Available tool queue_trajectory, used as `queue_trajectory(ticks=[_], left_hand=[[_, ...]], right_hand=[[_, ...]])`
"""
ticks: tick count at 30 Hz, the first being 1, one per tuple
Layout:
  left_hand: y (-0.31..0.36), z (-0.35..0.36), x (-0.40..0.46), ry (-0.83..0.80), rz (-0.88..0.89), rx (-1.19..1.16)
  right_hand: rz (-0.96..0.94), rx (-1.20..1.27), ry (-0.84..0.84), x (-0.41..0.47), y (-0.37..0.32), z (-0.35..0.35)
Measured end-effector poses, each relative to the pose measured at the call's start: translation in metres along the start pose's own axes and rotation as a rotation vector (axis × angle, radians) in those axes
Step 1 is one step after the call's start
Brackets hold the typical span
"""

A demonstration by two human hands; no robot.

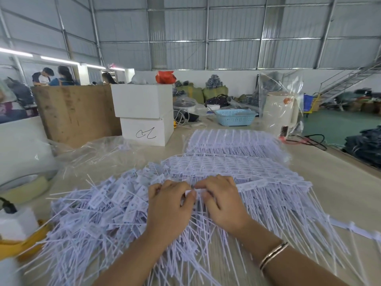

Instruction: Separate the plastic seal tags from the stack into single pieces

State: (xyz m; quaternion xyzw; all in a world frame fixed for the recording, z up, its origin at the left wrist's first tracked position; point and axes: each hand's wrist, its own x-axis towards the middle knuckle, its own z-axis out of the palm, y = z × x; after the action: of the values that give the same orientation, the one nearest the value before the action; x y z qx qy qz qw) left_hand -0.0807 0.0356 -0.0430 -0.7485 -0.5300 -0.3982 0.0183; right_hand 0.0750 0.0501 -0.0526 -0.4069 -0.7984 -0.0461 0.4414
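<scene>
While both hands (169, 205) (222, 200) pinch one tag (192, 191), blue basket (235, 117) contents unseen; table (340, 182) heaped with tags, warehouse behind.

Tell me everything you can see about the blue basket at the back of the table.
The blue basket is a light blue, rectangular basket that looks like moulded plastic, with perforated side walls and a flared rim. It stands upright on the far end of the table, beyond the sheets of white seal tags. Its contents cannot be made out. Neither hand touches it.

I can read only a handwritten black scrawl on the lower white box (147, 132); its letters stay unclear.
</scene>
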Motion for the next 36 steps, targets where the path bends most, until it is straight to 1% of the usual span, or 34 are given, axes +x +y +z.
queue_trajectory(ticks=[2, 5, 6, 8, 9, 10, 14, 16, 18, 22, 28, 33, 34, 36], left_hand=[[-0.002, 0.002, -0.001, 0.012, 0.006, 0.007], [-0.002, 0.003, -0.001, 0.082, 0.005, -0.029], [-0.002, 0.003, -0.001, 0.112, 0.001, -0.030], [-0.003, 0.004, -0.001, 0.139, -0.029, -0.009], [-0.004, 0.005, 0.000, 0.138, -0.046, 0.016], [-0.006, 0.005, 0.000, 0.133, -0.054, 0.043], [-0.005, 0.004, 0.000, 0.101, -0.025, 0.057], [-0.005, 0.003, 0.001, 0.071, -0.005, 0.116], [-0.006, 0.004, 0.002, 0.028, -0.014, 0.164], [-0.006, 0.005, 0.003, 0.029, -0.043, 0.105], [-0.003, 0.005, 0.005, 0.032, -0.119, -0.029], [0.000, 0.004, 0.004, 0.034, -0.139, -0.088], [0.001, 0.004, 0.005, 0.040, -0.153, -0.118], [0.001, 0.002, 0.009, 0.094, -0.234, -0.272]], right_hand=[[-0.005, -0.147, -0.041, 0.001, -0.003, 0.001], [-0.026, -0.243, -0.037, 0.006, -0.009, -0.003], [-0.032, -0.289, -0.061, 0.010, -0.011, -0.005], [-0.017, -0.378, -0.166, 0.016, -0.014, -0.008], [-0.014, -0.380, -0.212, 0.017, -0.013, -0.008], [-0.010, -0.335, -0.233, 0.017, -0.010, -0.007], [0.041, -0.006, -0.267, 0.008, -0.004, -0.001], [0.054, 0.068, -0.291, 0.002, -0.002, 0.003], [0.065, 0.115, -0.260, -0.002, 0.000, 0.006], [0.067, 0.170, -0.177, -0.002, 0.002, 0.008], [0.011, 0.118, -0.041, -0.002, 0.002, 0.010], [-0.035, 0.076, 0.013, -0.002, 0.000, 0.009], [-0.036, 0.087, 0.032, -0.002, -0.001, 0.008], [0.002, 0.143, 0.103, -0.003, -0.001, 0.006]])
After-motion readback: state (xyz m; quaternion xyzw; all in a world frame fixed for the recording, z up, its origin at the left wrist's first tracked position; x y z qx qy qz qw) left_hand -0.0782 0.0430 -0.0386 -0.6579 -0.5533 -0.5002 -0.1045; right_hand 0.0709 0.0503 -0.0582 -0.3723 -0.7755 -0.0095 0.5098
